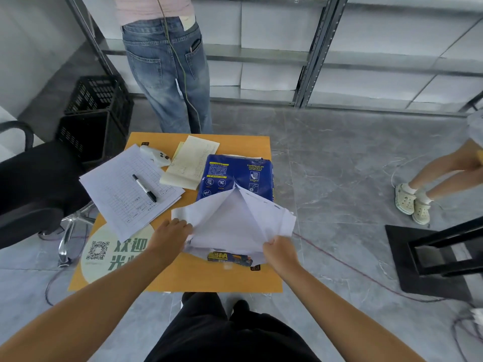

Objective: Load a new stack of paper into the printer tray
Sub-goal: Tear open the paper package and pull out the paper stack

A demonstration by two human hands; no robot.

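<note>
Both hands are gripping the opened wrapper of a paper ream (236,176): the left hand (171,232) is pinching the left white flap (183,215), and the right hand (278,253) is clenching the flap's right edge near the ream's near end. The ream (blue wrapper, its white inside folded up into a peak) is lying on the orange table (198,278), right of centre. Left of it, a black marker (144,188) is resting on printed forms (125,199), with a yellowish notepad (189,160) just beyond. A person in jeans (167,74) is standing behind the table.
</note>
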